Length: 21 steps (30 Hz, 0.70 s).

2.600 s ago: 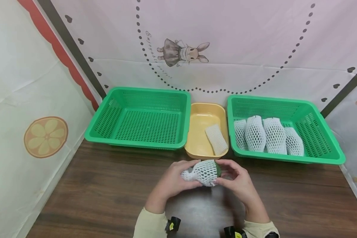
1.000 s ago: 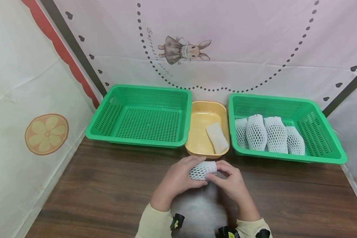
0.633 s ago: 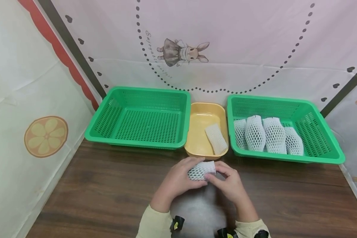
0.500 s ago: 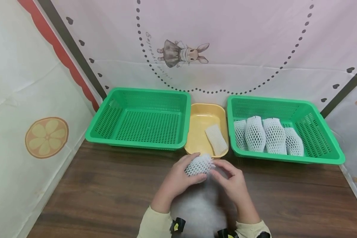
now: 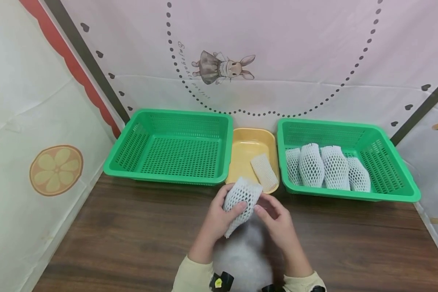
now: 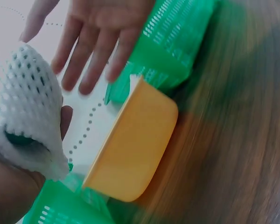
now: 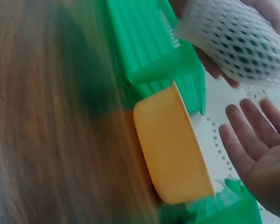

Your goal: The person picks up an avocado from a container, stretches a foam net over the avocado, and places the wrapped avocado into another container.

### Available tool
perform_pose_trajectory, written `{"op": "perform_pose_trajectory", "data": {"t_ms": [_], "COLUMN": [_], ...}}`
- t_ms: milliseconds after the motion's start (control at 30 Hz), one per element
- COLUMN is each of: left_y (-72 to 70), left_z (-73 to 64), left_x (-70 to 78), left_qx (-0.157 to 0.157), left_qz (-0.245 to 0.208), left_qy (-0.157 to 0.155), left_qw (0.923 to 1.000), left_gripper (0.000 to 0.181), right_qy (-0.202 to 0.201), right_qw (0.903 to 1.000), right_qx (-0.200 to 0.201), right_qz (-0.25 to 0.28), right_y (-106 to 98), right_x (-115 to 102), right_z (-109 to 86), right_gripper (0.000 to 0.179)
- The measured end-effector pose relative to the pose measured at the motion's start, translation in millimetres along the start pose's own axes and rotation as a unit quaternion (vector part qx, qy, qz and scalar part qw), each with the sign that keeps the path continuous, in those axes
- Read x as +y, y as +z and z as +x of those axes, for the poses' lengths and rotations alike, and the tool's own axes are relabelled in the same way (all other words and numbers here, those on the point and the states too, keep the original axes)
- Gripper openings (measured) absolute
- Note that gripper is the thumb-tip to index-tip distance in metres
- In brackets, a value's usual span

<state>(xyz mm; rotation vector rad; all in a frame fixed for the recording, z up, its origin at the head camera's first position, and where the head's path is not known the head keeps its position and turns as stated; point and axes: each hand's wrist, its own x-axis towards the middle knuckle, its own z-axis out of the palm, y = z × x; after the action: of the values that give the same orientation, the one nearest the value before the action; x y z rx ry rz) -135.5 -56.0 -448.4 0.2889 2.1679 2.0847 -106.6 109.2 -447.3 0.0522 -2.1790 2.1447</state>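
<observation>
My left hand (image 5: 219, 213) grips a dark green fruit in a white foam net sleeve (image 5: 242, 198), its thumb across the near side. Held above the table just in front of the yellow tray, the sleeve tilts with its frayed end up and away. Through the mesh in the right wrist view, the sleeve (image 7: 242, 44) shows green; the fruit's kind is hidden. Beside it, my right hand (image 5: 279, 223) has its fingers extended and holds nothing. Both wrist views show those fingers apart from the net, and the left wrist view shows the right hand (image 6: 105, 28) palm-on.
A yellow tray (image 5: 241, 162) holds one flat foam net (image 5: 264, 172). To its right, a green basket (image 5: 394, 170) contains several net-wrapped items (image 5: 336, 168). Another green basket (image 5: 182, 154) stands left, nothing visible inside. A printed cloth (image 5: 295, 52) hangs behind.
Earlier the fruit's green end stuck out at the right; now the net covers that end. My left hand has tilted the wrapped fruit upright, and my right fingers have let go of the net's edge.
</observation>
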Motion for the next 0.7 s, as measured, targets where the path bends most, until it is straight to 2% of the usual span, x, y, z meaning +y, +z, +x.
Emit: {"op": "perform_pose_trajectory", "data": {"t_ms": [67, 167, 333, 500, 700], "left_y": [1.4, 3.1, 6.3, 10.9, 17.3], "left_z": [-0.3, -0.6, 0.3, 3.8, 11.3], "left_x": [-0.1, -0.1, -0.7, 0.1, -1.9], "left_qx": [0.003, 0.009, 0.014, 0.036, 0.061], "left_qz": [-0.025, -0.050, -0.060, -0.061, -0.086], "left_qy": [0.011, 0.026, 0.034, 0.036, 0.036], "left_qw": [0.9996, 0.9984, 0.9975, 0.9969, 0.9937], "left_gripper": [0.042, 0.037, 0.031, 0.025, 0.029], "right_qy": [0.017, 0.019, 0.021, 0.037, 0.023], "right_qw": [0.9997, 0.9995, 0.9995, 0.9991, 0.9984], "right_qx": [-0.011, -0.019, -0.020, -0.019, -0.049], "right_qz": [-0.011, -0.014, -0.012, -0.006, 0.016], "right_y": [2, 4, 5, 4, 3], "right_x": [0, 1, 2, 3, 6], "right_z": [-1.4, -2.2, -0.6, 1.9, 7.2], "right_gripper": [0.032, 0.030, 0.030, 0.030, 0.046]}}
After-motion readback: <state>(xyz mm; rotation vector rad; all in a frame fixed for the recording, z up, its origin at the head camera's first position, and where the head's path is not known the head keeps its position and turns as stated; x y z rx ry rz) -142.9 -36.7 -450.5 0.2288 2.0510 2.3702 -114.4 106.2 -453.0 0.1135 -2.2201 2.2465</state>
